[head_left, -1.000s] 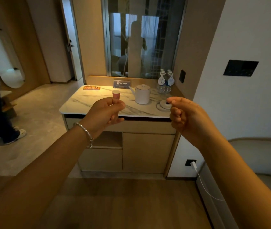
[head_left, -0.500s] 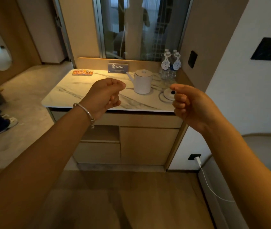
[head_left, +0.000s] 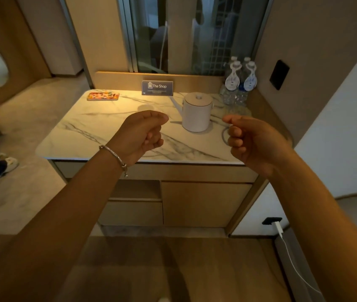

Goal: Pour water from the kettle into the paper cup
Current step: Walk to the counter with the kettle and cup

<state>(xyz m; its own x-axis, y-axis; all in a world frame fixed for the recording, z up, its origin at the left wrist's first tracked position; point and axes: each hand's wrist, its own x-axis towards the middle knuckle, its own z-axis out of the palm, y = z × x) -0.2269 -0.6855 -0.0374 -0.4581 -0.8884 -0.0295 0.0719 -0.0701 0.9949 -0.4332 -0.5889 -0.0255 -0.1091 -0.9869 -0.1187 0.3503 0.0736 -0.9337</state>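
Observation:
A white kettle (head_left: 196,113) with a lid and a thin spout pointing left stands on the marble counter (head_left: 90,129). Left of it only a blurred rim of the paper cup (head_left: 146,107) shows above my left hand (head_left: 143,134). That hand is a closed fist with nothing in it, held over the counter in front of the cup. My right hand (head_left: 252,141) is also a closed, empty fist, just right of and nearer than the kettle, touching nothing. It hides most of the kettle base (head_left: 224,136).
Water bottles (head_left: 241,83) stand in the back right corner. A "The Shop" sign (head_left: 157,87) and a colourful flat item (head_left: 102,96) sit along the back. A person's feet (head_left: 1,164) are on the floor at left. A charger cable (head_left: 281,231) hangs at lower right.
The view has come closer to the counter and tilted down. Both fists stay closed and held out. The cup, seen whole before, is now mostly behind my left hand.

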